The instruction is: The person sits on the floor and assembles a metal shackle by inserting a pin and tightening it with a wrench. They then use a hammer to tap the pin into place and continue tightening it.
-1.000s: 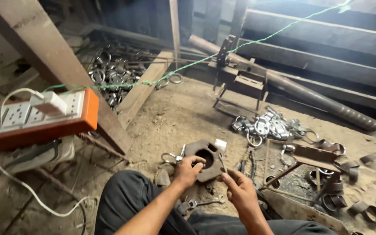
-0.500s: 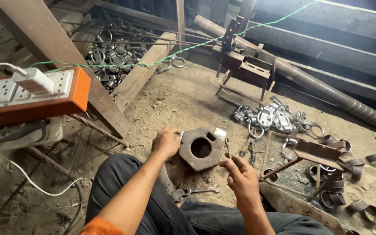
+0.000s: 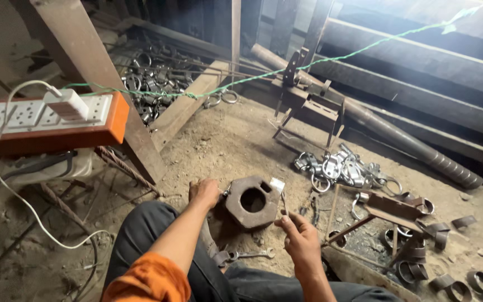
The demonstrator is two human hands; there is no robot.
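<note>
We look down at our two bare hands over a dusty workshop floor. Our left hand (image 3: 204, 192) rests with fingers curled against the left edge of a heavy, rust-brown octagonal metal block (image 3: 252, 201) with a round hole through its middle; whether the fingers truly clamp it we cannot tell. Our right hand (image 3: 300, 237) hovers just right of the block, thumb and fingers pinched on a thin metal rod (image 3: 284, 202) that stands up beside the block's right edge, near a small white tag (image 3: 277, 184) at its top corner. The block lies on the ground between our hands, just past our dark-trousered knee; an orange sleeve covers the left upper arm. A wrench (image 3: 250, 255) lies on the dirt below the block. To the right stands a small rusty metal stand (image 3: 387, 215), with metal rings (image 3: 457, 285) around it and a shiny pile of clamps (image 3: 339, 168) beyond. At far left an orange-and-white power strip (image 3: 46, 120) holds a white plug, and a green cord (image 3: 331, 59) stretches overhead.
</note>
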